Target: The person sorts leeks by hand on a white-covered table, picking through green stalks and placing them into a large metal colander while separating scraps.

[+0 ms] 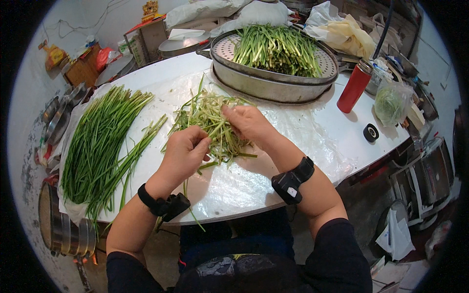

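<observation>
My left hand grips a few garlic chives, their green leaves hanging below the wrist over the table's front edge. At the pale stem end, the fingertips of my right hand are pinched together. Beneath and behind both hands lies a loose heap of pale trimmings on clear plastic sheeting. To the left rests a thick bundle of garlic chives, with a smaller loose bunch beside it. Each wrist wears a black strapped device.
Beyond my right hand, a round perforated metal steamer holds a large pile of chives. A red bottle stands uncapped on the white table, near its black cap and a plastic bag of greens. Stacked metal steamers stand lower left.
</observation>
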